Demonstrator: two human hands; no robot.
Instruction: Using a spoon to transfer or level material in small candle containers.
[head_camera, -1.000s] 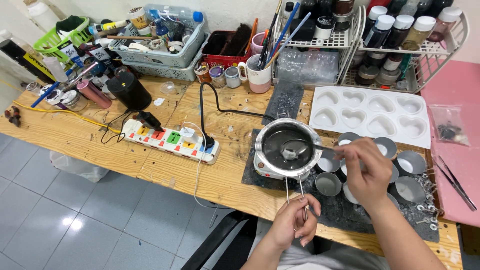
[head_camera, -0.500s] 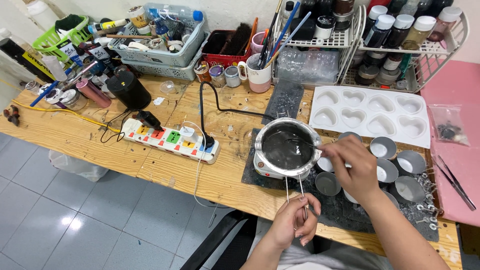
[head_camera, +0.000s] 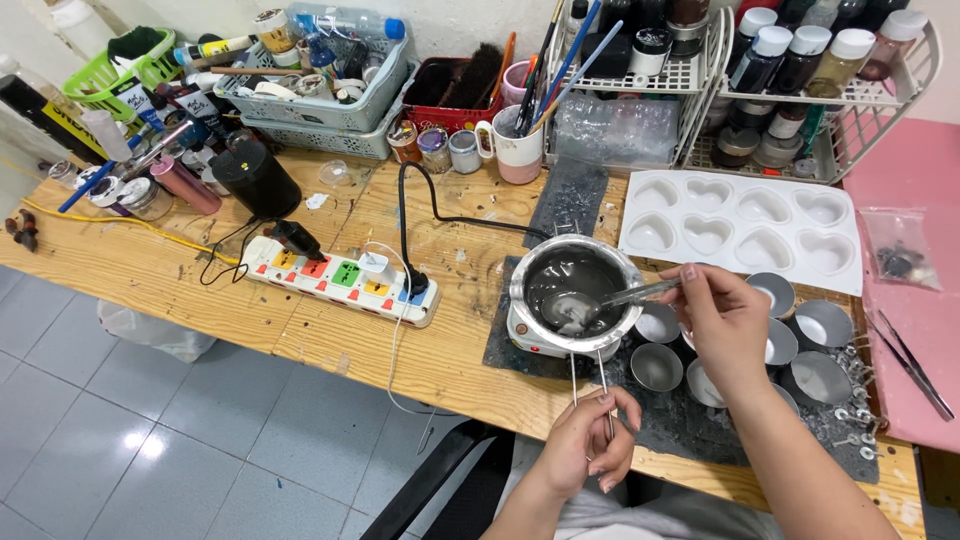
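Head view: small metal pot (head_camera: 575, 290) on a white heater base, on the wooden table (head_camera: 200, 290), holds dark grey liquid. Right hand (head_camera: 725, 325) fingers pinch a spoon (head_camera: 600, 302), bowl dipped in. Left hand (head_camera: 590, 440) fingers closed round the wire handle (head_camera: 590, 375). Handle end hidden in the fist.

The left hand (head_camera: 588, 440) sits low at about six o'clock, forearm rising from the bottom edge, fingers curled inward and pinched shut, knuckles pointing up toward twelve. The right hand (head_camera: 722, 322) lies further out at about four o'clock, its forearm running down to the lower right corner, thumb and fingers closed in a pinch aimed toward nine o'clock.
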